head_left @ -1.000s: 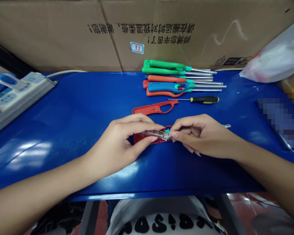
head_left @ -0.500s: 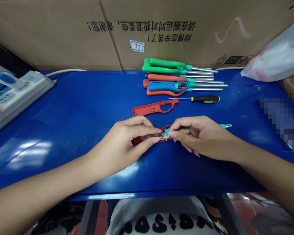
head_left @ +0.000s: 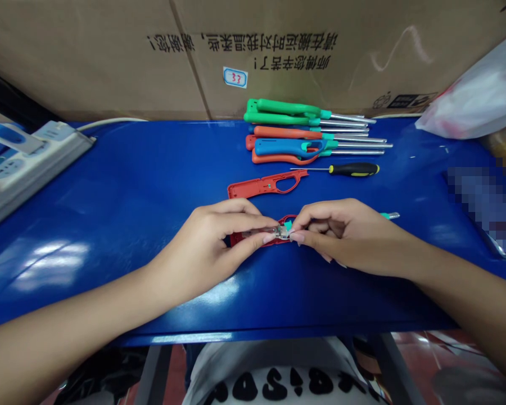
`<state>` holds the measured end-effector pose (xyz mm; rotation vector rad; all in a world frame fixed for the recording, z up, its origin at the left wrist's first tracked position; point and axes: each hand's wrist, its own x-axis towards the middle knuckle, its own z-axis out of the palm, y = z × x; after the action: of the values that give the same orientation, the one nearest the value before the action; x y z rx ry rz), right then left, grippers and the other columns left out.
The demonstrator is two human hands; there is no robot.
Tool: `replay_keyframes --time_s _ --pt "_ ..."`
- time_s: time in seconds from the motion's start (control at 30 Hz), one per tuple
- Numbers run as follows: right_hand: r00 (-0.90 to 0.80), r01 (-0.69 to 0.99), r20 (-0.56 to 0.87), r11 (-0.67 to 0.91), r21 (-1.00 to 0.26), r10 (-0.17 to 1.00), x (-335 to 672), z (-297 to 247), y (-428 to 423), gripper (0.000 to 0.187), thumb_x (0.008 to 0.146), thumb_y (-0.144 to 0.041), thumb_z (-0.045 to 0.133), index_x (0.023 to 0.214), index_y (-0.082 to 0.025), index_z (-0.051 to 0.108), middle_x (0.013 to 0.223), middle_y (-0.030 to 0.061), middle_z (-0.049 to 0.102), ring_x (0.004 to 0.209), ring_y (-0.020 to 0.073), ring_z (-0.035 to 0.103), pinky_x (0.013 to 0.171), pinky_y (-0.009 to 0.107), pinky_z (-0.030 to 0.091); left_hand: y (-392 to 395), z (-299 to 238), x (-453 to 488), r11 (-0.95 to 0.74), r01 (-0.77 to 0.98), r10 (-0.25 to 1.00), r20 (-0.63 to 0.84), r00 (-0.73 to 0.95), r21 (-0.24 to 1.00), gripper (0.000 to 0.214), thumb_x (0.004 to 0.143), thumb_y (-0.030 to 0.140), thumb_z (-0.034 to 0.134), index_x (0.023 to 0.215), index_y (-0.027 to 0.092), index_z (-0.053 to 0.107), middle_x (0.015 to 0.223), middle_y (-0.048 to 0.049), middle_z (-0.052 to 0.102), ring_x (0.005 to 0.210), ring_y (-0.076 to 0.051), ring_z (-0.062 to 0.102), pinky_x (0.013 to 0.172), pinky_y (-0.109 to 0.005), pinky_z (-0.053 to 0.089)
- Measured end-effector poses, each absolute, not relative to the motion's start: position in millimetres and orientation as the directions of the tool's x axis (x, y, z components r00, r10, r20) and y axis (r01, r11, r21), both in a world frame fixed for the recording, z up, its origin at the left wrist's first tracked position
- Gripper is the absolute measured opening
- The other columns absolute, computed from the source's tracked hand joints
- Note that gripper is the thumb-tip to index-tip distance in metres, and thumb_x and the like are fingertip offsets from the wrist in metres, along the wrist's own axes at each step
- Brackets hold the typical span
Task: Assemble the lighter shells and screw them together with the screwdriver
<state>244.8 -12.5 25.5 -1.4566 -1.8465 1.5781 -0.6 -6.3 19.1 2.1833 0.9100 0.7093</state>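
My left hand (head_left: 213, 239) pinches a clear plastic lighter fuel tank (head_left: 281, 231) between thumb and fingers; most of the tank is hidden by the fingers. At the tank's valve end, the thumb and forefinger of my right hand (head_left: 348, 233) are pressed together, and whatever they grip is too small to make out. Below both hands lies a red lighter shell half (head_left: 235, 238), with a teal piece (head_left: 288, 225) showing near its trigger loop. A metal tube tip with teal plastic (head_left: 391, 215) pokes out beyond my right hand. Farther back rests another red shell half (head_left: 253, 187), inner side up.
Several long-nosed lighters (head_left: 287, 147) in green, orange and blue lie stacked at the back, against a cardboard box (head_left: 109, 62). In front of them is a black-and-yellow screwdriver (head_left: 354, 169). A power strip (head_left: 37, 154) sits at left, a white plastic bag (head_left: 476, 90) at right.
My right fingertips have shifted slightly at the tank's valve end, so more of the clear end and teal piece shows. My left hand stays nearly still.
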Motion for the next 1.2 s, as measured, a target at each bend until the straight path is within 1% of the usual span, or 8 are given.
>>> replay_keyframes --time_s 0.23,0.37,0.5,0.6,0.7,0.83,1.07,1.2 --pt "-0.412 0.43 -0.38 -0.19 -0.882 0.828 243 25 -11 0.018 0.088 -0.037 0.07 0.085 -0.02 0.072 0.051 -0.0051 0.052 0.044 0.0073 0.046 0.04 0.02 0.034 -4 21 0 -0.543 0.41 0.756 0.215 0.618 0.733 0.021 0.094 0.023 0.068 0.112 0.022 0.078 0.099 -0.0025 0.075 0.085 -0.011 0.07 0.079 -0.02 0.056" --pt "-0.355 0.429 -0.276 -0.106 -0.897 0.893 243 28 -12 0.022 0.089 -0.041 0.07 0.095 -0.02 0.073 0.051 -0.0058 0.051 0.04 0.0073 0.045 0.038 0.021 0.03 -2 27 -3 -0.597 0.466 0.736 0.214 0.643 0.653 0.019 0.094 0.025 0.068 0.109 0.023 0.079 0.096 -0.003 0.076 0.088 -0.014 0.069 0.081 -0.025 0.056" --pt "-0.31 0.42 -0.172 -0.028 -0.907 0.935 244 29 -12 0.021 0.092 -0.039 0.065 0.094 -0.019 0.071 0.05 -0.0061 0.048 0.04 0.0062 0.038 0.037 0.022 0.024 -2 29 -6 -0.612 0.52 0.72 0.147 0.678 0.596 0.016 0.094 0.028 0.068 0.106 0.026 0.079 0.095 -0.0012 0.077 0.087 -0.016 0.069 0.08 -0.028 0.055" --pt "-0.303 0.458 -0.114 0.04 -0.888 0.946 245 26 -10 0.021 0.094 -0.039 0.063 0.095 -0.019 0.071 0.058 -0.0032 0.055 0.045 0.0068 0.039 0.04 0.023 0.026 -3 29 -7 -0.594 0.547 0.734 0.119 0.669 0.59 0.014 0.093 0.028 0.069 0.103 0.025 0.079 0.096 -0.0002 0.078 0.087 -0.016 0.07 0.079 -0.028 0.055" --pt "-0.327 0.541 0.007 0.193 -0.818 0.945 247 21 -9 0.017 0.094 -0.034 0.063 0.093 -0.02 0.073 0.071 -0.0004 0.061 0.052 0.0079 0.045 0.045 0.024 0.034 -3 29 -6 -0.596 0.553 0.739 0.129 0.661 0.582 0.013 0.093 0.026 0.069 0.101 0.024 0.079 0.095 0.0002 0.078 0.088 -0.016 0.07 0.08 -0.028 0.055" --pt "-0.42 0.626 0.192 0.436 -0.646 0.887 250 16 -7 0.01 0.092 -0.022 0.062 0.093 -0.021 0.072 0.084 -0.0006 0.062 0.056 0.0069 0.046 0.053 0.025 0.04 -2 28 -6 -0.625 0.567 0.731 0.147 0.667 0.536 0.012 0.093 0.022 0.068 0.098 0.021 0.079 0.095 -0.0021 0.078 0.089 -0.017 0.07 0.081 -0.029 0.055" --pt "-0.536 0.648 0.16 0.525 -0.552 0.829 251 12 -8 0.021 0.094 -0.024 0.061 0.112 -0.027 0.071 0.11 0.0032 0.063 0.085 0.0141 0.062 0.071 0.028 0.05 -1 26 -8 -0.587 0.591 0.758 0.119 0.641 0.553 0.013 0.093 0.022 0.068 0.1 0.022 0.079 0.095 -0.0019 0.077 0.086 -0.016 0.071 0.075 -0.027 0.054" --pt "-0.702 0.596 0.19 0.713 -0.37 0.686 253 12 -9 0.029 0.097 -0.03 0.057 0.124 -0.031 0.069 0.127 0.0069 0.06 0.105 0.0226 0.059 0.083 0.038 0.051 1 23 -8 -0.56 0.599 0.776 0.108 0.621 0.573 0.013 0.093 0.024 0.068 0.1 0.021 0.079 0.094 -0.0023 0.077 0.083 -0.016 0.071 0.074 -0.027 0.054"
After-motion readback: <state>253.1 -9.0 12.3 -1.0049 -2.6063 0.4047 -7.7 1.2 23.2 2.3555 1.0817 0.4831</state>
